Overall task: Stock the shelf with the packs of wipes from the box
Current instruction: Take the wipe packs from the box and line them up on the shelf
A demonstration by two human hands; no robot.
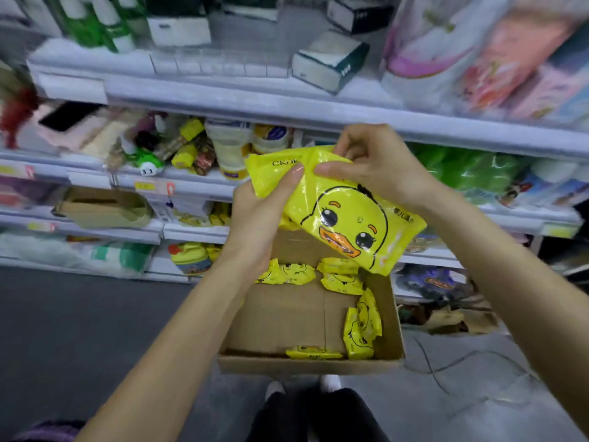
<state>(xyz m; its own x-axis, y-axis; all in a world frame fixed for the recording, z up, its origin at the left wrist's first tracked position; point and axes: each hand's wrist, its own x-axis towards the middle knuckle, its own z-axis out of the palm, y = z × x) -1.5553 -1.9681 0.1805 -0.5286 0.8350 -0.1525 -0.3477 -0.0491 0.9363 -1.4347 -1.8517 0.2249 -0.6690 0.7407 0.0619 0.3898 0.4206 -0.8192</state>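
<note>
Above the open brown cardboard box (310,317), both my hands, left hand (264,212) and right hand (369,164), grip glossy yellow duck-face wipes packs (344,215), long axis slanting down-right, shelf (197,231) ahead-left, nearer my left.

Bare forearms, dark trousers, white shoes

Both arms are bare, with no sleeves, rings or watch showing on the left hand (255,215) or right hand (376,167). Below are black trousers (315,416) and the white toes of two shoes (275,389).
</note>
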